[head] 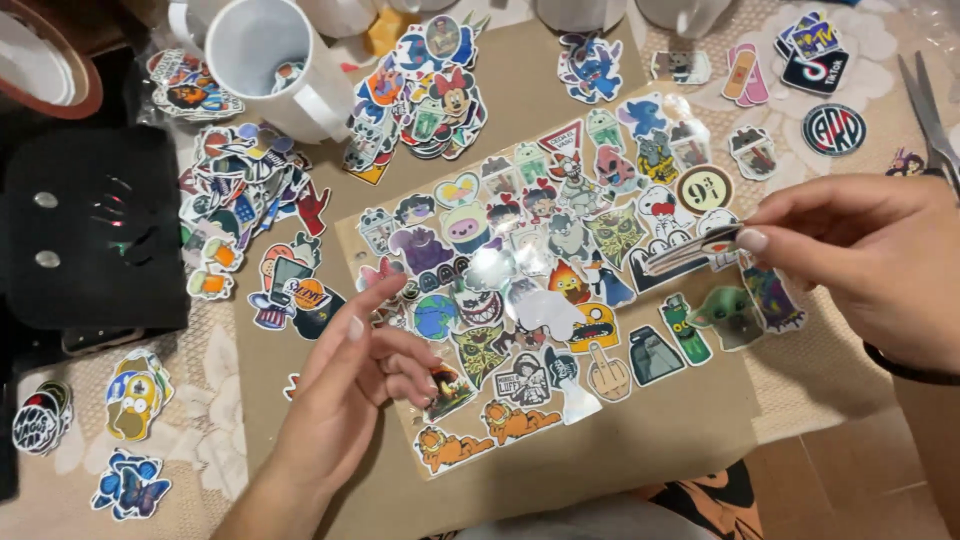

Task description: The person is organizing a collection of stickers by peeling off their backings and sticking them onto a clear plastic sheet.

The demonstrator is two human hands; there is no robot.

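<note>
Right hand (pixel 860 265) over the right side of the worktop (pixel 700 430), fingers (pixel 770 238) pinched shut on a small stack of stickers (pixel 690 250), held edge-on and roughly level just above the sticker sheet (pixel 540 300). Which designs are in the stack: cannot tell, too thin from this angle.

Left hand (pixel 350 390) at the sheet's left edge, palm up and tilted inward, fingers loosely curled and holding nothing; fingertips near a dark sticker at the sheet's lower left.

The sheet is a glossy clear page, lying at a slant on brown paper, crowded with cartoon-character stickers packed edge to edge. Two orange cat stickers (pixel 485 435) sit along its bottom edge.

Loose sticker piles lie above and left of the sheet; one heap (pixel 240 190) sits beside a white mug (pixel 275 65) lying tipped toward the camera. A black case (pixel 90 230) sits at far left. Scissors (pixel 930 110) lie at far right, just behind the right hand. A round black-and-red sticker (pixel 833 129) lies alone near them.
</note>
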